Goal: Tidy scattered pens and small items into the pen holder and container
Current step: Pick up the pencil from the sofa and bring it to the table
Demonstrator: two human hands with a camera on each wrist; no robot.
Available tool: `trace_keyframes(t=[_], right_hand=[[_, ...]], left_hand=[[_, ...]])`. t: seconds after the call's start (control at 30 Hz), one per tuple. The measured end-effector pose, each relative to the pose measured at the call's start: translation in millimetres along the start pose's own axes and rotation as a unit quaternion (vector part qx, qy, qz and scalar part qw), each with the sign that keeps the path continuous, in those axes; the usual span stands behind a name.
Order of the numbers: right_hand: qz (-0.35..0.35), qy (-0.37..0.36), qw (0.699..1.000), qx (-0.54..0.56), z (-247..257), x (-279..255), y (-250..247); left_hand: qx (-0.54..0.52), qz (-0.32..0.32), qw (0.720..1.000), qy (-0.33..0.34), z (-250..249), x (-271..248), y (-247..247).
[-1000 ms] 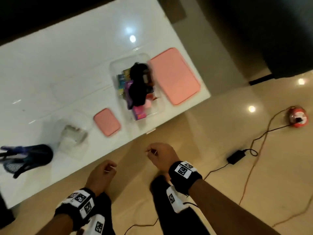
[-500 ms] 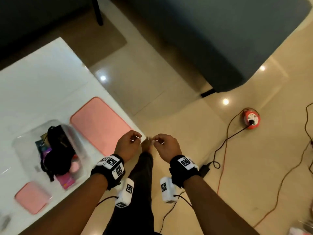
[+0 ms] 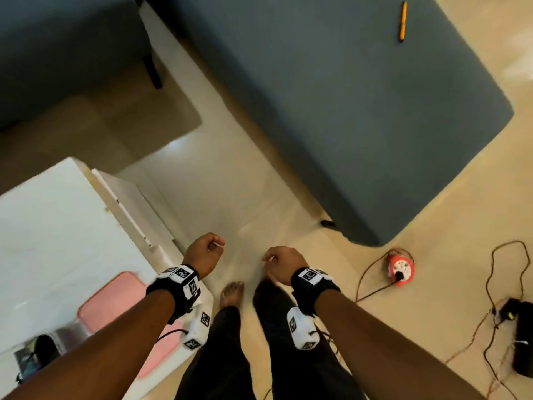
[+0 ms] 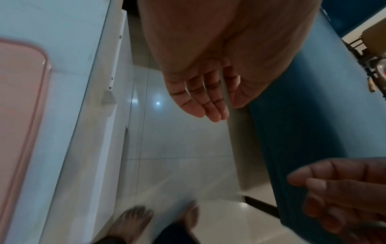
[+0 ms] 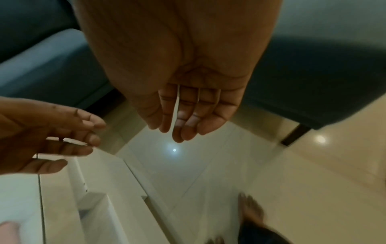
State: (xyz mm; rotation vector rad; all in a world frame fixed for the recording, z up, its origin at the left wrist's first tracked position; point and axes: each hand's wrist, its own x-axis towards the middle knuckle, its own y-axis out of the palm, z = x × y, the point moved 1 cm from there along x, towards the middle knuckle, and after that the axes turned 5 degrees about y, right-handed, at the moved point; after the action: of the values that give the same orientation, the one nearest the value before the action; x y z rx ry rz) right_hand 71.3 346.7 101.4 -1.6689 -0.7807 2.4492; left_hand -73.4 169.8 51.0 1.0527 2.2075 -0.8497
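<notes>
An orange pen [image 3: 403, 20] lies on the grey-blue sofa seat [image 3: 346, 111], far ahead to the right. My left hand [image 3: 206, 251] and right hand [image 3: 281, 261] hang side by side over the floor, a short gap between them, well short of the pen. Both have loosely curled, relaxed fingers [image 4: 200, 99] [image 5: 183, 112], and no object shows in either palm. The clear container [image 3: 62, 339], with dark items inside, peeks in at the bottom left on the white table [image 3: 43, 226]. The pen holder is out of sight.
A large pink lid [image 3: 115, 295] lies at the table's near corner. A red cable reel [image 3: 401, 268], loose cords and a black adapter [image 3: 522, 342] lie on the floor at right. My bare foot [image 3: 232, 293] stands on the tiles between table and sofa.
The view has swung away from the table towards the sofa, so the pen has come into sight. Both hands have moved with it, from the table edge out over the floor.
</notes>
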Motion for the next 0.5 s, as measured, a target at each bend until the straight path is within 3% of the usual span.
trace_keyframes(t=[0.3,0.5], right_hand=[[-0.006,-0.061,0.998,-0.017,111.0,83.5,-203.9],[-0.006,-0.089,0.994,-0.066,174.4,128.1,-305.0]], left_hand=[[0.064,-0.041,0.997,-0.016,-163.5,77.6,-85.8],[0.036,-0.079,0.996,-0.008,-268.7,131.9,-125.5]])
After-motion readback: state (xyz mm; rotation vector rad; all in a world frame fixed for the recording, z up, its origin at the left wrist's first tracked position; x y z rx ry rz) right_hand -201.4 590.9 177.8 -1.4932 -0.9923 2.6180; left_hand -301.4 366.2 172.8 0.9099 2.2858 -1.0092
